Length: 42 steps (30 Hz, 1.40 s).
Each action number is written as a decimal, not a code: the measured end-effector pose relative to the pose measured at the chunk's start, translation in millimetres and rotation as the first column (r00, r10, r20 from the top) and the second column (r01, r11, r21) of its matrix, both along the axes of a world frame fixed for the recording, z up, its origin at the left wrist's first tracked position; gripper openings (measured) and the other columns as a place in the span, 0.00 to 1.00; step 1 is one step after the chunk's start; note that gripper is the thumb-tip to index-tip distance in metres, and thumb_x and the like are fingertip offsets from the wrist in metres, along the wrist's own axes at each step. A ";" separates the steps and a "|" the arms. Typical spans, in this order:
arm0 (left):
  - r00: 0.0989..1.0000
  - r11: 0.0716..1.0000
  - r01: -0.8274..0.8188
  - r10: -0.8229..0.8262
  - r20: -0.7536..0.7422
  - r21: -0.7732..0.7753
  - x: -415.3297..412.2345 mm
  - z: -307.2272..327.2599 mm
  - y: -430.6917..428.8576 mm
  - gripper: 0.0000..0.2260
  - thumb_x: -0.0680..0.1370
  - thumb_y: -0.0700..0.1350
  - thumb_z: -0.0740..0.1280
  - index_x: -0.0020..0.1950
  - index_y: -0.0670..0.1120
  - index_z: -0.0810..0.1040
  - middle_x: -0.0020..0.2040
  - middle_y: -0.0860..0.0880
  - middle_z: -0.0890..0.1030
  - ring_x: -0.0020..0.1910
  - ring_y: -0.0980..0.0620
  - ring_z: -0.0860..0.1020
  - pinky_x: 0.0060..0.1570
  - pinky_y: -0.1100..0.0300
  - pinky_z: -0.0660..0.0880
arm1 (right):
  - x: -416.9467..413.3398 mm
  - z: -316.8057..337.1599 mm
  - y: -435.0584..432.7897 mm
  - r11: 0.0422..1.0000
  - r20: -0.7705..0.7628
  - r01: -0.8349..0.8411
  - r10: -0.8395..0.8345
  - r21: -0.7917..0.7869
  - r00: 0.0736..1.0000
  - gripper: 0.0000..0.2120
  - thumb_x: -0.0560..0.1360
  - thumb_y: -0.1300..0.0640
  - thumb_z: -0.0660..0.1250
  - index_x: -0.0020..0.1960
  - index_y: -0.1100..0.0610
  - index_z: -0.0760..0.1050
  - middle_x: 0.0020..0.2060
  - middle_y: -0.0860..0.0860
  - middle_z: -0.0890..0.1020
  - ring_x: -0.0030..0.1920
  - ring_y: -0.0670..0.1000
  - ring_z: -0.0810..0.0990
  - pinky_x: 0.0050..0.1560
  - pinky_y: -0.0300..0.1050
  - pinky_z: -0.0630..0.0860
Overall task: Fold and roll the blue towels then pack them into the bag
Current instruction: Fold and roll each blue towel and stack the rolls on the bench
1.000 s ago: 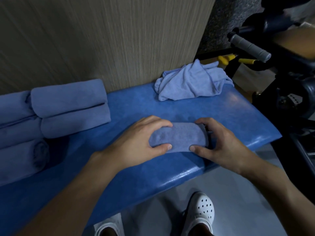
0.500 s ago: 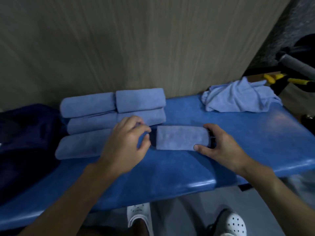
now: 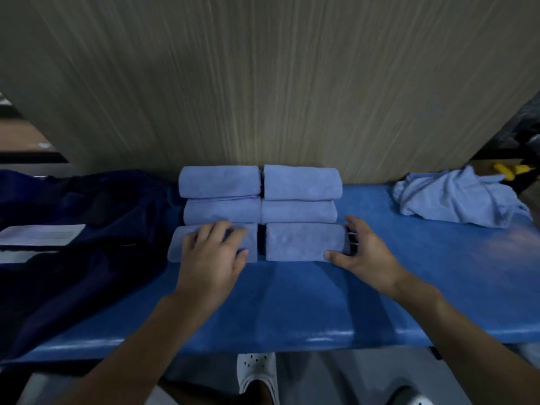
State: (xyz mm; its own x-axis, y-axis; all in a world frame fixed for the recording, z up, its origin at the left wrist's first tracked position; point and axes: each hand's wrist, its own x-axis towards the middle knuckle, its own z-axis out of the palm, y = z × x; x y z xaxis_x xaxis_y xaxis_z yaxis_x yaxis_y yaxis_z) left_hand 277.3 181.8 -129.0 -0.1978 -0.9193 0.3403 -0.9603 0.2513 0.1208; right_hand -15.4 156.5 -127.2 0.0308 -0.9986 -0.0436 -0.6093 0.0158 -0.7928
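Several rolled blue towels lie in two columns on the blue bench point(image 3: 292, 302) against the wall. The newest roll point(image 3: 304, 242) lies at the front right of the group. My right hand point(image 3: 365, 252) cups its right end, thumb on the front edge, fingers spread. My left hand point(image 3: 214, 252) rests flat on the front left roll point(image 3: 181, 244), fingers curled over its top. A crumpled, unfolded blue towel point(image 3: 455, 200) lies at the bench's far right. The dark navy bag point(image 3: 73, 229) lies slumped at the left, with a white label point(image 3: 41, 235) on it.
A wood-grain wall panel point(image 3: 263, 83) stands right behind the bench. Something yellow point(image 3: 511, 171) pokes out behind the crumpled towel. Below the bench's front edge a white clog point(image 3: 257, 372) stands on the grey floor.
The newest roll was slid left along the bench until it sat beside the stacked rolls. My left hand let go of it and moved onto the front left roll. The view panned left.
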 end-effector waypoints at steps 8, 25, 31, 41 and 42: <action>1.000 1.000 0.009 -0.009 -0.005 0.015 0.9 0.6 -2.6 0.13 0.75 0.47 0.71 0.60 0.49 0.79 0.57 0.50 0.77 0.56 0.46 0.76 0.51 0.45 0.70 | 11.1 1.0 -1.8 1.000 0.053 -0.004 0.002 0.030 0.999 0.30 0.68 0.55 0.78 0.65 0.55 0.70 0.54 0.46 0.78 0.54 0.45 0.78 0.47 0.31 0.73; 0.934 0.930 0.355 -0.357 0.002 0.088 -149.9 59.5 -33.6 0.19 0.75 0.56 0.55 0.55 0.48 0.79 0.53 0.50 0.78 0.53 0.46 0.77 0.51 0.47 0.75 | -71.5 14.0 1.6 0.993 -0.144 0.105 -0.113 -0.062 0.983 0.20 0.75 0.58 0.71 0.65 0.61 0.74 0.59 0.57 0.77 0.59 0.54 0.77 0.62 0.49 0.73; 0.860 0.817 0.455 -0.506 0.063 0.354 -256.5 46.6 -70.6 0.18 0.79 0.56 0.63 0.64 0.47 0.72 0.61 0.47 0.73 0.62 0.44 0.72 0.58 0.49 0.70 | -163.2 19.9 -10.8 0.946 -0.503 0.264 -0.323 -0.187 0.802 0.11 0.74 0.57 0.67 0.54 0.61 0.76 0.51 0.59 0.77 0.54 0.63 0.74 0.50 0.54 0.73; 0.836 0.776 0.353 -0.512 0.195 0.523 -292.6 19.2 -90.7 0.32 0.76 0.67 0.62 0.73 0.48 0.67 0.69 0.47 0.68 0.67 0.45 0.65 0.65 0.50 0.66 | -197.4 3.7 -42.6 0.975 -0.813 0.048 -0.207 -0.216 0.545 0.20 0.66 0.49 0.76 0.54 0.55 0.78 0.48 0.56 0.76 0.48 0.60 0.75 0.46 0.54 0.70; 0.836 0.777 0.350 -0.511 0.200 0.524 -292.7 18.4 -89.8 0.32 0.76 0.67 0.61 0.73 0.48 0.66 0.69 0.48 0.67 0.68 0.45 0.64 0.66 0.50 0.66 | -194.9 0.6 -45.9 0.968 -0.810 0.042 -0.230 -0.247 0.540 0.18 0.63 0.51 0.78 0.49 0.56 0.79 0.44 0.56 0.77 0.43 0.60 0.76 0.43 0.53 0.70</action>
